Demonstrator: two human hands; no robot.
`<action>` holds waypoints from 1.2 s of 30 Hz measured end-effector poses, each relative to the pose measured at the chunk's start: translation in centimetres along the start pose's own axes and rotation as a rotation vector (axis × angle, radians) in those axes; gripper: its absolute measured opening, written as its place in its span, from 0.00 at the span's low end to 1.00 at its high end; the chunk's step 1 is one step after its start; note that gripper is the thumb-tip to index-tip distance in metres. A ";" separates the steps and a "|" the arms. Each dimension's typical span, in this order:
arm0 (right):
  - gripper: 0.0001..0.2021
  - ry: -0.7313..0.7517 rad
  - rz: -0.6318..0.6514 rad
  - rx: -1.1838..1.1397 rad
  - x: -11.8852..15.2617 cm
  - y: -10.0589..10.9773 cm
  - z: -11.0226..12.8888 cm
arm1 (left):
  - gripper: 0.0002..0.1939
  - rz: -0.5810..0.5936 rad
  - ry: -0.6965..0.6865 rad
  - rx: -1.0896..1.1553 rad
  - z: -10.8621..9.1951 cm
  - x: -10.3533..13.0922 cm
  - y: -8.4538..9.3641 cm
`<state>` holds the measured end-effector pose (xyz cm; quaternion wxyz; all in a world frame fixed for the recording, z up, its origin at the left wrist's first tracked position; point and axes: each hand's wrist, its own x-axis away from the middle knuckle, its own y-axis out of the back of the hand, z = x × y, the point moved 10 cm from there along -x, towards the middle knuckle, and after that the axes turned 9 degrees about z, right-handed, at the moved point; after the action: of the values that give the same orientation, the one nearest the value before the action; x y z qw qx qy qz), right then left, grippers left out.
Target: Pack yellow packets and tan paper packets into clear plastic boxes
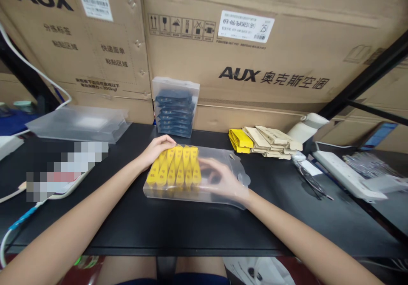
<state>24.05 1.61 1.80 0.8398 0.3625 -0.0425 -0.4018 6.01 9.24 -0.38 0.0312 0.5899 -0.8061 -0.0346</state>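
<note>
A translucent plastic box (219,196) lies on its side in front of me, with a row of yellow packets (175,168) standing packed in its left part. My left hand (158,150) grips the box at its far left edge, fingers bent over the top by the packets. Through the open right end, my right hand (219,176) reaches inside the box. Its fingers are apart and curved, seen hazily through the plastic, with the fingertips at the rightmost yellow packet. Whether they press on that packet is hard to see.
Behind stands a clear box of dark blue packets (175,111). Folded yellow packets (240,139) and beige packets (270,140) lie back right, by a white bottle (307,128). A power strip (347,176) is at right, a flat plastic box (79,123) at left. Large cartons (185,60) form the back.
</note>
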 end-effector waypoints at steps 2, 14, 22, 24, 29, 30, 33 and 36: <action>0.34 -0.001 0.000 -0.004 0.0 0.0 0.1 | 0.10 0.002 -0.001 -0.010 0.0 0.0 0.0; 0.32 -0.007 -0.018 0.000 -0.2 -0.1 0.2 | 0.11 -0.007 -0.014 -0.028 -0.2 -0.1 0.1; 0.29 0.012 0.004 -0.020 -0.1 -0.2 0.0 | 0.11 -0.010 -0.013 -0.036 -0.2 0.0 0.1; 0.29 0.012 0.019 -0.027 -0.1 -0.3 -0.2 | 0.10 -0.008 -0.012 -0.025 -0.2 0.0 0.0; 0.31 0.019 0.042 -0.003 -0.1 -0.4 0.1 | 0.10 -0.010 -0.013 -0.019 -0.3 0.1 0.0; 0.31 0.019 0.052 0.007 -0.1 -0.4 0.2 | 0.10 -0.010 -0.014 -0.025 -0.3 0.1 0.0; 0.31 0.030 0.071 0.029 -0.2 -0.5 0.5 | 0.11 -0.009 -0.012 -0.032 -0.3 0.0 0.0; 0.32 0.056 0.073 0.036 -0.2 -0.5 0.8 | 0.10 -0.008 -0.014 -0.027 -0.2 0.0 0.1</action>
<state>23.32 1.14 2.13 0.8480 0.3870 -0.0396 -0.3600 5.96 9.26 -0.17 0.0337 0.5925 -0.8033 -0.0499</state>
